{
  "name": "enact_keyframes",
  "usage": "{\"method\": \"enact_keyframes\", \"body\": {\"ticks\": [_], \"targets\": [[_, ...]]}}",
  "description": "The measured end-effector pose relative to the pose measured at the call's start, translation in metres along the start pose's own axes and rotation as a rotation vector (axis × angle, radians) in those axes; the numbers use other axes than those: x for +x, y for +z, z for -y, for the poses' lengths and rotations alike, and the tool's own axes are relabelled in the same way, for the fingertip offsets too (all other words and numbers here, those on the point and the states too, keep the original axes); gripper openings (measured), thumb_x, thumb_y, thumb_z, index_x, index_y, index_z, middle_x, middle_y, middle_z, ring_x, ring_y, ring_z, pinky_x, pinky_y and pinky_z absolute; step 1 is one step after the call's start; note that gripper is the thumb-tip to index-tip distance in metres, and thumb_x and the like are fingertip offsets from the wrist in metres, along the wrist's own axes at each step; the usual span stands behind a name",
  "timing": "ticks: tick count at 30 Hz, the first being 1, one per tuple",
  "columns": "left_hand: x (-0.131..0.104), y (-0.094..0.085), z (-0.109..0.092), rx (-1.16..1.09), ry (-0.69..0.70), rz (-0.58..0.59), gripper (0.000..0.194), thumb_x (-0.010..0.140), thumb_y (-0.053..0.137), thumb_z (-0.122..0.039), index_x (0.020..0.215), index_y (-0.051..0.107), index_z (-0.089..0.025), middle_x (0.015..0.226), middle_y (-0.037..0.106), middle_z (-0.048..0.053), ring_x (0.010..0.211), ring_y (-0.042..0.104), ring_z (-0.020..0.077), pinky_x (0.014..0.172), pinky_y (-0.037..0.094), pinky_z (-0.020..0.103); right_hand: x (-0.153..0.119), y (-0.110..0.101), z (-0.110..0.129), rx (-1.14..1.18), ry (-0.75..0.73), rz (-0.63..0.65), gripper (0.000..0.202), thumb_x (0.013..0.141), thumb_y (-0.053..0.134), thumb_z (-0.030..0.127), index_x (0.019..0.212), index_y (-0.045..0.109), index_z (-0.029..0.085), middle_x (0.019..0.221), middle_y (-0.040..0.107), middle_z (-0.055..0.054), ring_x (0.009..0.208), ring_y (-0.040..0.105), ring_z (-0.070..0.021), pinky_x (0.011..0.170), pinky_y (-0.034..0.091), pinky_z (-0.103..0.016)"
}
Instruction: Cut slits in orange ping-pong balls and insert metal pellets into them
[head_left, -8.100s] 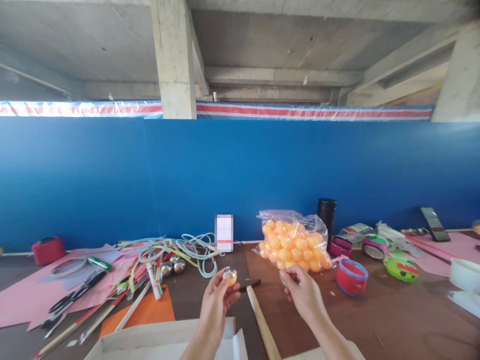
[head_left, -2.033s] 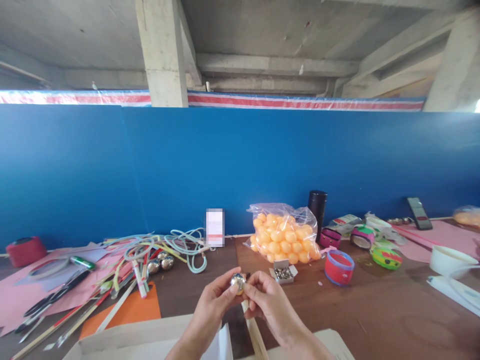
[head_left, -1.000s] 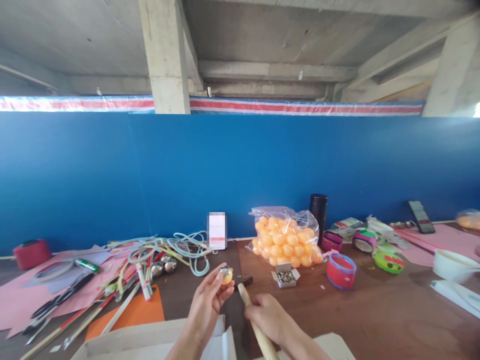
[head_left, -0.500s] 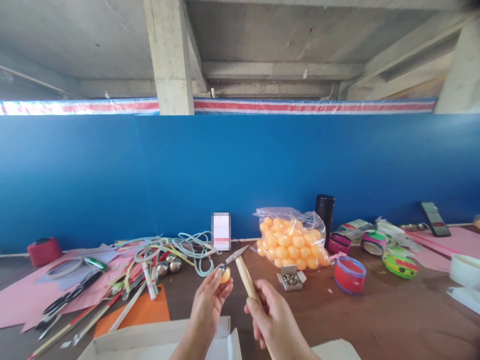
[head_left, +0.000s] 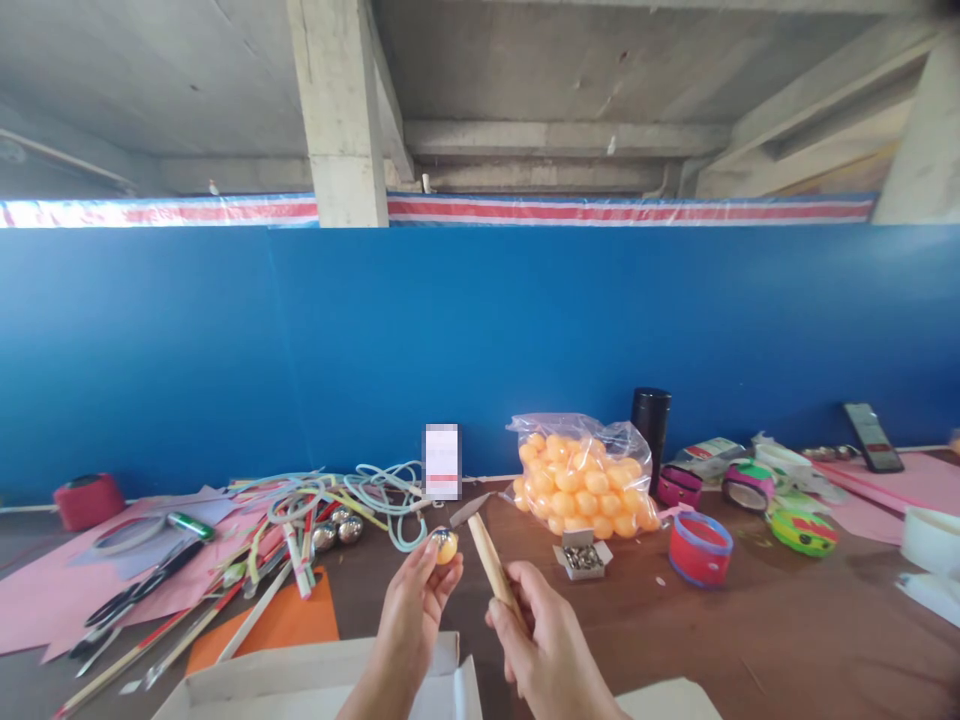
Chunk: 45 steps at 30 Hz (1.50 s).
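Note:
Between the thumb and fingers of my left hand [head_left: 415,600] is an orange ping-pong ball [head_left: 448,549], its upper part dark and shiny like metal. My right hand [head_left: 541,625] is wrapped round the wooden handle of a hammer [head_left: 491,565]. The hammer's grey head [head_left: 469,511] is just above and to the right of the ball; I cannot tell whether they touch. To the right of the hammer, a small open box [head_left: 583,565] of shiny metal pieces stands on the brown table [head_left: 600,640].
Behind the box sits a clear bag of orange balls [head_left: 581,480], with a black cylinder [head_left: 650,430] beside it. A white tray [head_left: 247,672] lies under my left forearm. Scissors [head_left: 139,595], sticks, cords and coloured paper crowd the left. A red-blue ring [head_left: 699,550] stands to the right.
My right hand and the hammer have shifted slightly left, bringing the head a little nearer the ball. The ball has turned or moved slightly in my left hand.

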<state>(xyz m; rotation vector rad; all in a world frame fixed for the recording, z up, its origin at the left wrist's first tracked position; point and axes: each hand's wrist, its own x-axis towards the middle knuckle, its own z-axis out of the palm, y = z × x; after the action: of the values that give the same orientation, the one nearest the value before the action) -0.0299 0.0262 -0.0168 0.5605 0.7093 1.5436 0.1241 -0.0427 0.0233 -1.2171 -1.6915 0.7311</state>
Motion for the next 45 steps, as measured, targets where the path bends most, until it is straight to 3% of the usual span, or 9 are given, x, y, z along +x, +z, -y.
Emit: {"method": "enact_keyframes", "body": {"ticks": [16,22,27,45], "targets": [[0.0022,-0.0012,0.0008,-0.008,0.016,0.013,0.018,0.072,0.064,-0.016,0.09,0.062,-0.012,0.08,0.068,0.008,0.077,0.067,0.0174,0.075,0.053,0.03,0.0009,-0.0004,0.001,-0.04,0.003,-0.002,0.009,0.081,0.045,0.026,0.085,0.051,0.02,0.07,0.06,-0.001,0.058,0.059,-0.0139,0.051,0.042,-0.019],[0.0005,0.0004,-0.0002,0.025,0.017,0.016,0.024,0.071,0.065,-0.018,0.094,0.06,-0.013,0.089,0.068,0.01,0.078,0.066,0.0177,0.074,0.053,0.03,0.0007,-0.0005,0.0016,-0.046,-0.007,-0.005,0.012,0.084,0.043,0.028,0.089,0.049,0.019,0.069,0.058,0.0,0.055,0.057,-0.013,0.051,0.042,-0.02],[-0.0008,0.0026,-0.0005,0.017,0.015,-0.003,0.023,0.07,0.066,-0.017,0.093,0.061,-0.013,0.08,0.068,0.009,0.074,0.066,0.0169,0.071,0.053,0.029,0.0,0.0001,0.0011,-0.05,-0.022,-0.011,0.011,0.082,0.045,0.027,0.087,0.051,0.019,0.07,0.06,-0.001,0.059,0.059,-0.0143,0.053,0.043,-0.02],[0.0028,-0.0018,0.0018,0.026,0.028,-0.004,0.023,0.072,0.064,-0.019,0.094,0.06,-0.013,0.088,0.068,0.01,0.077,0.066,0.0169,0.073,0.052,0.03,-0.0009,0.0001,0.0024,-0.029,-0.048,-0.027,0.013,0.085,0.044,0.03,0.088,0.049,0.019,0.068,0.058,0.0,0.052,0.055,-0.0121,0.049,0.041,-0.02]]}}
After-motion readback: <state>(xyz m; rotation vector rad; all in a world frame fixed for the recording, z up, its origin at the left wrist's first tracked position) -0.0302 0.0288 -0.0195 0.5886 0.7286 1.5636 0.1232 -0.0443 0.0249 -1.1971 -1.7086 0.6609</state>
